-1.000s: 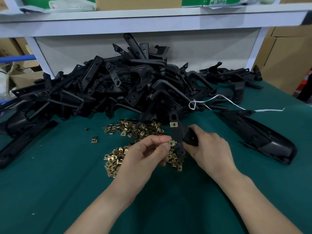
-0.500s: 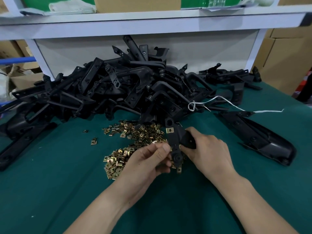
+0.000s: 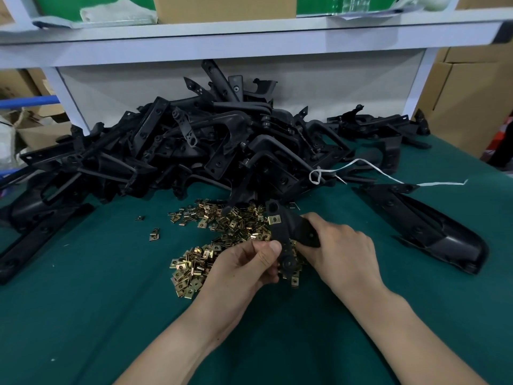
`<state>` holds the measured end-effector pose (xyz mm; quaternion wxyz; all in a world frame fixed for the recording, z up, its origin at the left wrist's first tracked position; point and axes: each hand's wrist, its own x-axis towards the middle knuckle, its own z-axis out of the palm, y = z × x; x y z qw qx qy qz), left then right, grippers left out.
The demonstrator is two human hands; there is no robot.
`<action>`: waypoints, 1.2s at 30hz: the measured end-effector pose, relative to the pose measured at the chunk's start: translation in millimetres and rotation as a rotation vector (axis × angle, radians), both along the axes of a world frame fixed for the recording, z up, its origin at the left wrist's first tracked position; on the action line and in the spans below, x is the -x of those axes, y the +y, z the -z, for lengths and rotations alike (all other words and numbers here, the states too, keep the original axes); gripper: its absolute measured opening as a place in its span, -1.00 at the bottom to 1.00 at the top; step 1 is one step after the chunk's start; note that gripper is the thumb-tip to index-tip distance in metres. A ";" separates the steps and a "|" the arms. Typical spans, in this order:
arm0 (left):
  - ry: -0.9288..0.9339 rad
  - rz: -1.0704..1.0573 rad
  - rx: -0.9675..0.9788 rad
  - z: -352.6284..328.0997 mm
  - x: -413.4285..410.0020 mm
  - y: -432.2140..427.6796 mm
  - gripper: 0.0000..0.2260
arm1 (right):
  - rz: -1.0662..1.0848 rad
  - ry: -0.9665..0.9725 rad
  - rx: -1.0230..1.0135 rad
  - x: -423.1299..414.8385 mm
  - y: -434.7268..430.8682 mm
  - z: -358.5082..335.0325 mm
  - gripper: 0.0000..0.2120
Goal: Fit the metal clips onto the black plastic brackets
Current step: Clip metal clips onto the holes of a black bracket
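My right hand [image 3: 340, 251] grips a black plastic bracket [image 3: 287, 234] by its thick end, holding it over the middle of the table. One brass clip [image 3: 274, 219] sits on the bracket's upper arm. My left hand [image 3: 244, 269] has its thumb and fingers curled against the bracket's lower arm; a clip between them is hidden, so I cannot tell if it holds one. Loose brass clips [image 3: 222, 232] lie heaped on the green table just behind and left of my hands.
A big pile of black brackets [image 3: 194, 151] fills the back of the green table [image 3: 111, 315]. One long black bracket [image 3: 422, 226] lies alone at the right. A white string [image 3: 361, 168] trails across the pile. A white shelf [image 3: 249, 31] hangs overhead.
Both hands and the bracket have shifted slightly toward the pile. My left thumb has slid along the bracket's lower arm, and the clip seen there a second ago is now covered.
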<state>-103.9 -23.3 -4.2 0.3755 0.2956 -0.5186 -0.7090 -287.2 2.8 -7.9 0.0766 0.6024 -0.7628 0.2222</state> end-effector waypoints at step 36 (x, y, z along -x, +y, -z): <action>0.104 0.089 -0.117 5.9 -1.1 -7.1 -0.66 | 0.010 -0.042 0.011 3.0 -1.2 2.0 -0.69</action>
